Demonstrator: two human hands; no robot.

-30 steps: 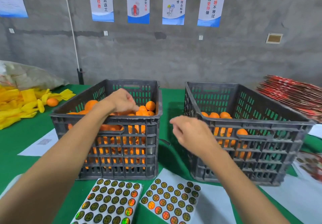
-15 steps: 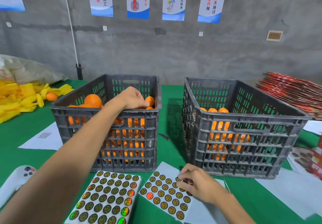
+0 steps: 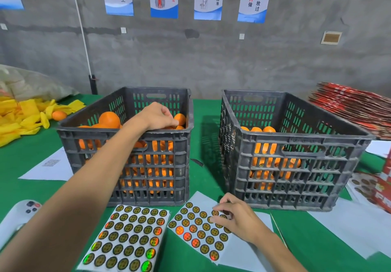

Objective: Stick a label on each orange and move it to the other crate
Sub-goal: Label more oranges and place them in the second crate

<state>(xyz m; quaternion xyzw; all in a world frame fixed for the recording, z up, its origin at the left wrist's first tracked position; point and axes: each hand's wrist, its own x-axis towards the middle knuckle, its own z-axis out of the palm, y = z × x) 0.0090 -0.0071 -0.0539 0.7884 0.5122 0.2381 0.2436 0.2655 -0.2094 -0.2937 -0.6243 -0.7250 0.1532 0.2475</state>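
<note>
Left hand [image 3: 157, 114] was reaching over the near rim of the left crate [image 3: 127, 133] in the frame's centre-left, fingers curled down onto the oranges at the crate's right back corner. The orange [image 3: 180, 119] there sat just right of the fingertips, touching them; whether it was actually gripped or only touched couldn't be told, since the palm side was hidden.

Right hand [image 3: 234, 216] was down at lower centre of the frame on the right-hand label sheet [image 3: 198, 228], fingers bent and pinching at a round label [image 3: 215, 213] on the sheet's upper right edge. Label looked partly under the fingertips; lifted or still stuck flat, not clear.

Key relation: label and orange were well apart, orange up and left of the label, each already at its own hand. Left hand was the nearer one to the fruit, right hand the nearer one to the sheet and to the right crate [image 3: 296, 140], which stood directly above it in frame and held fewer oranges. Likely step: peeling a label while picking fruit.

A second label sheet [image 3: 129, 238] lay to the left on the green desk [image 3: 31, 159].
</note>
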